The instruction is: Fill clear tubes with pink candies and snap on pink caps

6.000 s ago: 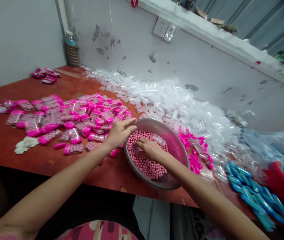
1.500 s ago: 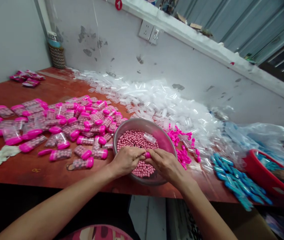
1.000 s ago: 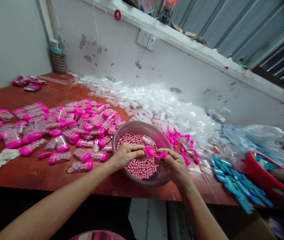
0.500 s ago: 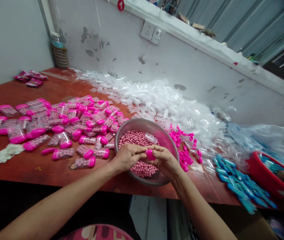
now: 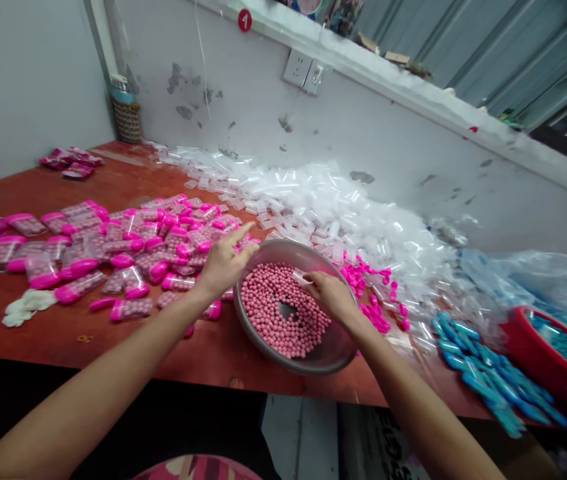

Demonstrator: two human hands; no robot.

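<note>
My left hand is held at the bowl's left rim with its fingers stretched out and apart, in front of the filled containers. Inside the grey metal bowl, my right hand has its fingers closed on a small clear plastic container. The container's lower part is partly hidden by those fingers. Pink beads fill much of the bowl, with a bare patch of metal showing in the middle. Left of it lies a pile of clear containers full of pink beads with bright pink caps.
A large heap of empty clear containers runs along the wall. Loose pink caps lie right of the bowl. Farther right are blue-filled packs and a red basin. A crumpled white cloth rests at the left.
My hands were together over the bowl at a pink cap. They have parted: the left moved up and left and opened, the right moved to the clear container among the beads.
</note>
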